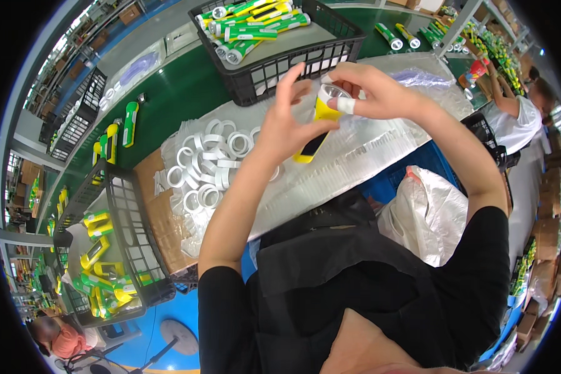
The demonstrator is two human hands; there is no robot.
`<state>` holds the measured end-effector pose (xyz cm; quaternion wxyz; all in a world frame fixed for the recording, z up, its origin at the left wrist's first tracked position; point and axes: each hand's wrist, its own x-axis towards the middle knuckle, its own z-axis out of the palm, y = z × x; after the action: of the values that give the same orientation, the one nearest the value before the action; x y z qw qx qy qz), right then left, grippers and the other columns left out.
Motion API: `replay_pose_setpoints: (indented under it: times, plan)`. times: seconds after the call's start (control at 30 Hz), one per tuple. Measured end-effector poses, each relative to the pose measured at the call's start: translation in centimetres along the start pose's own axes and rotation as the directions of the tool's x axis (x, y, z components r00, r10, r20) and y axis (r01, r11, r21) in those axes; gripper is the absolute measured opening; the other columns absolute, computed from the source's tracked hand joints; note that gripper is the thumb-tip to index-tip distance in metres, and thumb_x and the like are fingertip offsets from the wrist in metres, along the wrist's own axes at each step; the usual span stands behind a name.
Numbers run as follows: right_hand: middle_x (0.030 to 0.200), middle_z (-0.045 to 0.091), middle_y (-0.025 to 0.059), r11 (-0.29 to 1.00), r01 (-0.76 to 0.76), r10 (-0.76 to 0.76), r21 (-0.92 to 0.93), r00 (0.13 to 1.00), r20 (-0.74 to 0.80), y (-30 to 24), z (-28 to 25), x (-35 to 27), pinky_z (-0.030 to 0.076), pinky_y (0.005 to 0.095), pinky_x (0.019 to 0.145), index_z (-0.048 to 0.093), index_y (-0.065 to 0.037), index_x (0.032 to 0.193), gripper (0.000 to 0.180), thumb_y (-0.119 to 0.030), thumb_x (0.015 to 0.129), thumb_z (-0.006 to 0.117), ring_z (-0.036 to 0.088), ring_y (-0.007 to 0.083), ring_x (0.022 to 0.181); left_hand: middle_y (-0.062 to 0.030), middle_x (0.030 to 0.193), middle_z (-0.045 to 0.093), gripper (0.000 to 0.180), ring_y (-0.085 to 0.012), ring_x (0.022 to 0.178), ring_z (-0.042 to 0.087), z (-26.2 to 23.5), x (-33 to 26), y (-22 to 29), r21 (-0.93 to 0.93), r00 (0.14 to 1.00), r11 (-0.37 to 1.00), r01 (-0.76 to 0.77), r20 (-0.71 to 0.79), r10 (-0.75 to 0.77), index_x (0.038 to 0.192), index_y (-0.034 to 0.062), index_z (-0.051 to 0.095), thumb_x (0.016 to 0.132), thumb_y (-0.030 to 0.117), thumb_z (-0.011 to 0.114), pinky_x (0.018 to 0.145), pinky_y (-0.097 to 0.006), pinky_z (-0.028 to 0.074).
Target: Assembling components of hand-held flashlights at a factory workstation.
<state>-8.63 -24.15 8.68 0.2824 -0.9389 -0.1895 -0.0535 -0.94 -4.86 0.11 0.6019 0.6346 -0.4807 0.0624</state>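
My right hand [371, 93] grips a yellow flashlight [326, 113] by its clear-lensed head, with white tape round the thumb. The flashlight is tilted, its dark-panelled body slanting down toward the table. My left hand [288, 118] is open beside it, fingers raised and apart. The left thumb lies across the flashlight's body; whether it presses on it I cannot tell. Left of my left forearm is a loose pile of white plastic rings [209, 156] on the wrap-covered table [330, 168].
Beyond my hands stands a black crate [246, 87] of green and yellow flashlights. Another black crate [121, 181] at the left holds more. A green flashlight [130, 124] lies on the green bench [162, 93]. At the right, a person [514, 118] works near a white sack [424, 215].
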Motion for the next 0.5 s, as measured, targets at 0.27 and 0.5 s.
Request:
replay_pose_setpoints:
  times: [0.27, 0.5]
  plan:
    - [0.106, 0.063, 0.0199, 0.983, 0.174, -0.181, -0.059, 0.973, -0.141, 0.7, 3.2, -1.2, 0.05, 0.0375, 0.079, 0.056, -0.003, 0.116, 0.045, -0.043, 0.099, 0.043, 0.065, 0.0317, 0.096, -0.0103, 0.072, 0.065, 0.049, -0.0208, 0.059, 0.065, -2.3, -0.8, 5.3, -0.118, 0.636, 0.717, 0.687, 0.575, -0.515, 0.116, 0.0018, 0.051, 0.081, 0.027, 0.074, 0.055, -0.034, 0.051]
    - [0.101, 0.066, 0.0117, 0.98, -0.191, 0.122, -0.058, 0.803, -0.584, 5.6, 3.5, 4.5, 0.05, 0.0374, 0.081, 0.056, 0.002, 0.122, 0.042, -0.032, 0.102, 0.042, 0.063, 0.0265, 0.09, -0.0194, 0.101, 0.066, 0.066, -0.0386, 0.092, 0.064, -5.6, 4.8, -3.0, 0.406, 0.978, 0.914, 0.018, 0.181, -0.1, 0.121, 0.0065, 0.052, 0.074, 0.045, 0.077, 0.077, -0.046, 0.052]
